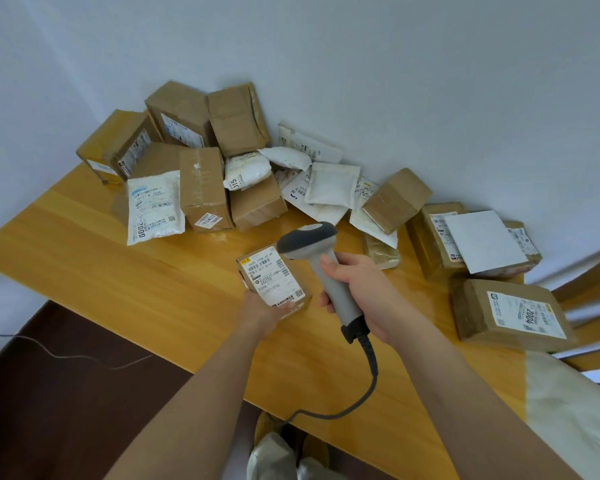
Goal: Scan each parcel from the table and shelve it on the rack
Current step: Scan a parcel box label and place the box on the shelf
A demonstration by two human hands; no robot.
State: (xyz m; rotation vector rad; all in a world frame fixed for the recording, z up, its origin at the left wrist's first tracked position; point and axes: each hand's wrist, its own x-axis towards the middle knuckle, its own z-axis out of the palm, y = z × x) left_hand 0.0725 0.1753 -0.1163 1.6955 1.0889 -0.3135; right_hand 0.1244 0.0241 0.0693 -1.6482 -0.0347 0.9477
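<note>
the left hand (264, 315) holds a small parcel (274, 277) above the wooden worktop (125, 271), label up. the right hand (357, 292) has its grip clenched round a grey scanner (321, 261), head just beside the label. more parcels (201, 168) lie piled along the wall.

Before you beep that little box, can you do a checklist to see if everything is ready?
1. Small box held in the left hand: ok.
2. White label faces up, barcode uncovered: ok.
3. Scanner gripped by the right hand: ok.
4. Scanner head sits over the label's far end: ok; exact aim cannot tell.
5. Cable hangs free off the table edge, not snagged: ok.
6. Rack space for shelving: cannot tell, no rack in view.
</note>
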